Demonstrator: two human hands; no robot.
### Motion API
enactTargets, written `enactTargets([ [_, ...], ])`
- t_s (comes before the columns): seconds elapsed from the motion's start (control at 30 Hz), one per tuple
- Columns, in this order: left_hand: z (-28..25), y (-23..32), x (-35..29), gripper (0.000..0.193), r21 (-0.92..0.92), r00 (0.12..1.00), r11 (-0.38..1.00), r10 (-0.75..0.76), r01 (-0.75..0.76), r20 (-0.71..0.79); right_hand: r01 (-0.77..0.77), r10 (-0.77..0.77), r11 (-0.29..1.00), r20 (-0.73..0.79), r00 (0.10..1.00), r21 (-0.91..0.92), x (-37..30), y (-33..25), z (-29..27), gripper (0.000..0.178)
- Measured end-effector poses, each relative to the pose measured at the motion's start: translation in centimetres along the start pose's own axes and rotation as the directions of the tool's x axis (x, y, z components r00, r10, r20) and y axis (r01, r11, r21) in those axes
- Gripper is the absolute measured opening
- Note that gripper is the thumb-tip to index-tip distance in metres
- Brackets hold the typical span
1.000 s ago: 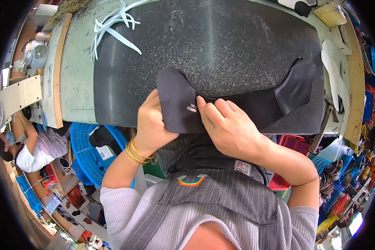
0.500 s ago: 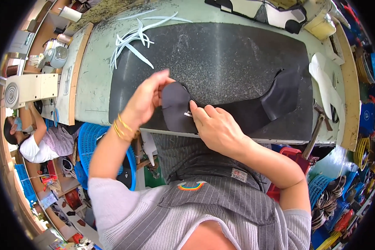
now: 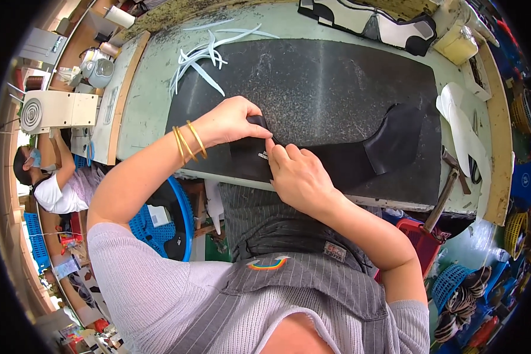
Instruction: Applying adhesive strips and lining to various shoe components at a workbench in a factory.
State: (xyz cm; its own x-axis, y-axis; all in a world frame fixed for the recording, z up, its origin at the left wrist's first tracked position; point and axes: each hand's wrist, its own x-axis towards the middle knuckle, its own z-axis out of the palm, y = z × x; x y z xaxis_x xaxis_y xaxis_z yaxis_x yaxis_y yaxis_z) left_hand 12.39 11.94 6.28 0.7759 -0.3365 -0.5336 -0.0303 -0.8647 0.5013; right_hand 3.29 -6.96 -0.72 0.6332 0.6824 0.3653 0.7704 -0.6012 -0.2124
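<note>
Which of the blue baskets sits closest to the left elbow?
The round blue basket under the table edge, right beside the left forearm; the other blue basket sits far off at lower right.

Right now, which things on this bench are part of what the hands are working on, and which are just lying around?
In hand:
- black shaped piece, pinched by left hand and pressed by right hand
- black mat under it

Lying about:
- white strips
- hammer at the mat's right edge
- white sheet
- yellow box

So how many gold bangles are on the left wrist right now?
2. Both gold bangles sit side by side on the left wrist, just behind the left hand that pinches the dark leather piece. More could be hidden beneath the wrist.
</note>
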Motion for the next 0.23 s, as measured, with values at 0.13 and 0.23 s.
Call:
enactTargets([
  [0.13,0.68,0.23,-0.25,0.021,-0.215,0.996,0.972,-0.085,0.09,0.036,-0.025,0.025,1.0,0.0,1.0,0.013,-0.07,-0.26,0.09,0.048],
  [0.23,0.56,0.39,-0.14,0.026,-0.213,0.984,0.963,-0.144,0.163,0.103,-0.023,0.023,1.0,0.028,0.999,-0.008,-0.01,-0.33,0.16,0.074],
])
